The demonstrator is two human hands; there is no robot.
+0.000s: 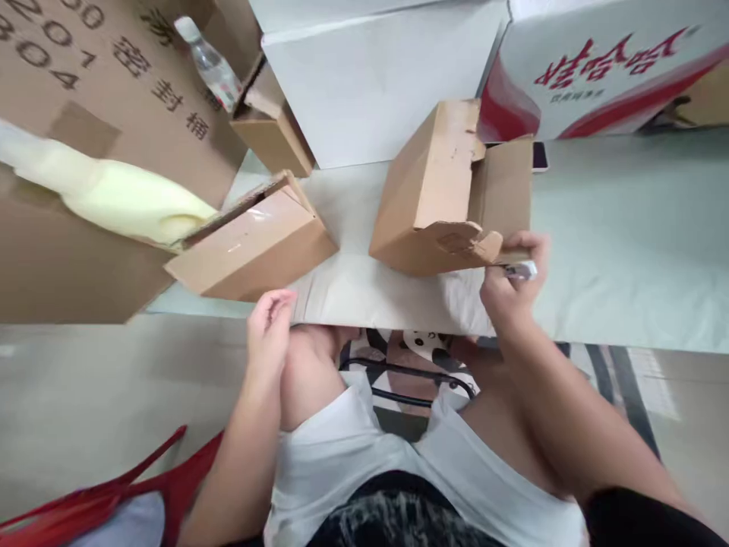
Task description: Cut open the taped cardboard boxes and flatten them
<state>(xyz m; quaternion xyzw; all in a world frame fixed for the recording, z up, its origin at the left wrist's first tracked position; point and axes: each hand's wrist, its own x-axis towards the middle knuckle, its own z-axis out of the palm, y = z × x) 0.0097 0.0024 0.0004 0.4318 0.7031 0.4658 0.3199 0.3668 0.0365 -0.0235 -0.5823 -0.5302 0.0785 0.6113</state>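
My right hand (515,277) is closed around a small white and silver object (521,270) whose kind I cannot make out. It is at the front right corner of an open cardboard box (421,190) with a torn front flap (464,239). Whether the fingers also grip the cardboard there, I cannot tell. My left hand (270,327) hovers by the table's front edge with its fingers curled together, and nothing shows in them. Just beyond it a second cardboard box (262,251) stands tilted, with a pale yellow bottle-like thing (137,197) reaching over its left end.
A pale green cloth (626,251) covers the table. Behind stand a white box (381,83) and a white and red carton (604,76). A small cardboard box (279,129) and plastic bottle (213,64) are at back left, beside a large printed carton (114,99). A phone (540,156) lies behind the open box.
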